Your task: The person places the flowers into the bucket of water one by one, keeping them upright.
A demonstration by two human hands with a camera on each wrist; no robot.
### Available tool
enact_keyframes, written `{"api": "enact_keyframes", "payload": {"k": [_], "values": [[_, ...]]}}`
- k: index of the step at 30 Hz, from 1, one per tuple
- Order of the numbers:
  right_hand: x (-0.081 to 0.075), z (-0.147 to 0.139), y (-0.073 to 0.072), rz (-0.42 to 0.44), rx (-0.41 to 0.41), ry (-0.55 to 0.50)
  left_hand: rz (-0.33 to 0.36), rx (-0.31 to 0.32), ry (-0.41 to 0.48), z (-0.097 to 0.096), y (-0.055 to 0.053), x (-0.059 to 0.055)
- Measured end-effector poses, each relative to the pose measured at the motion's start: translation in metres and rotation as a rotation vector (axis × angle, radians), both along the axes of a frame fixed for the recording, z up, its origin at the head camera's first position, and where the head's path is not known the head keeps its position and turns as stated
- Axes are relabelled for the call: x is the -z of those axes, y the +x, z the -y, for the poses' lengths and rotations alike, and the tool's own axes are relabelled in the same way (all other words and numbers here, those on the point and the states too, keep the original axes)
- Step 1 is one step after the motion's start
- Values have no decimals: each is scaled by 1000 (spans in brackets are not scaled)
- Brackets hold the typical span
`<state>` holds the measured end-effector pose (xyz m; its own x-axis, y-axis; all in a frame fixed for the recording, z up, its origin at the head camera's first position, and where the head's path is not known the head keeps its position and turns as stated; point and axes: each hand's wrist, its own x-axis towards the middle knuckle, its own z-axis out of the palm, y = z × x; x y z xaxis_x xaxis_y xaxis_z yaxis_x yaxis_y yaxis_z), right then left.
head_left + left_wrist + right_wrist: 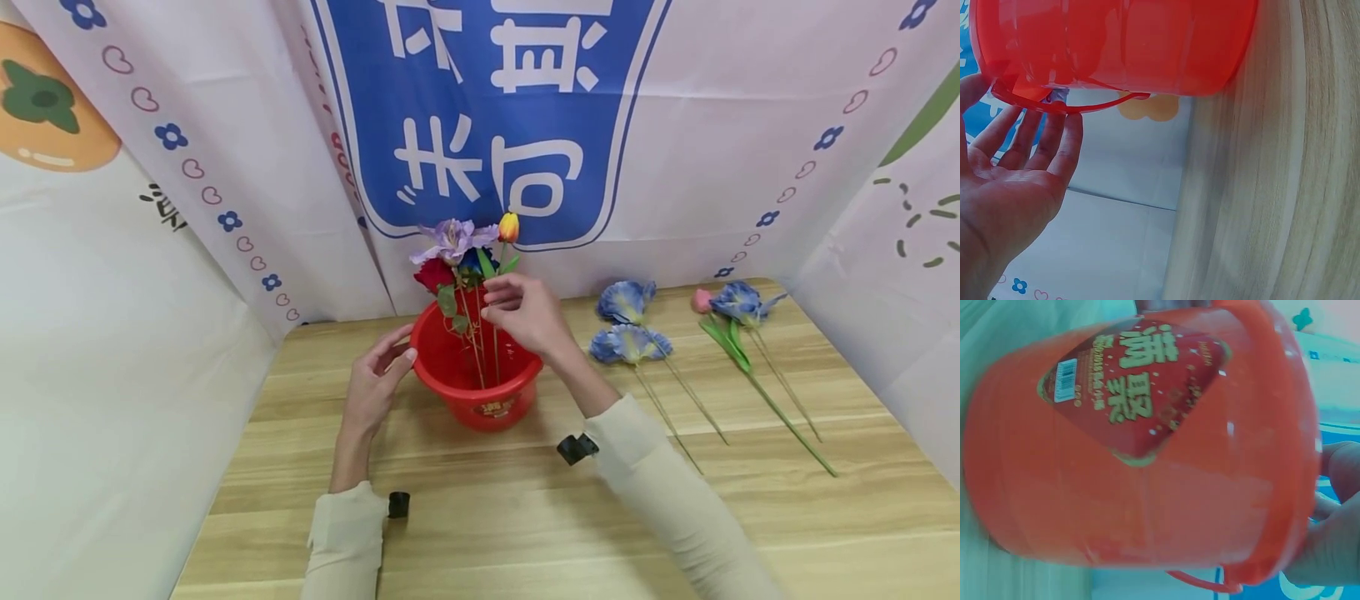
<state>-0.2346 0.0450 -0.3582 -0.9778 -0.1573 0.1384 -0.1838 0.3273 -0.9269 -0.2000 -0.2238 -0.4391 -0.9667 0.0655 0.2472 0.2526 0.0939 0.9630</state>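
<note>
A red plastic bucket (491,408) stands upright on the table. Artificial flowers lean inside it: a purple flower (453,240), a red rose (435,275), a dark blue flower mostly hidden, and an orange-yellow tulip (508,227). My right hand (531,315) is over the bucket's right side, thumb and fingers around the tulip's stem below its leaves. At the left rim, my left hand (372,379) touches the bucket with thumb and fingertips. Its fingers look fairly straight and spread in the left wrist view, tips at the hanging red handle (1094,107).
Right of the bucket, blue irises (630,343) lie with their stems toward the front. Farther right are another blue iris (742,302) and a pink tulip (702,301). A printed cloth (675,192) hangs behind the wooden table (480,517).
</note>
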Motion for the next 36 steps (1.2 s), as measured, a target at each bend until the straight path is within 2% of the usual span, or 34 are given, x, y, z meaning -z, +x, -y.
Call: {"api": "enact_keyframes", "payload": {"k": [9, 18, 25, 36], "values": [[-1, -37, 12, -15, 56, -100, -9, -6, 0, -1, 0, -1], [20, -86, 23, 45, 116, -213, -2, -9, 5, 0, 0, 1], [33, -126, 33, 71, 167, -235, -8, -13, 14, 0, 1, 0], [53, -174, 44, 105, 179, -283, -12, -14, -2, 0, 1, 1]]}}
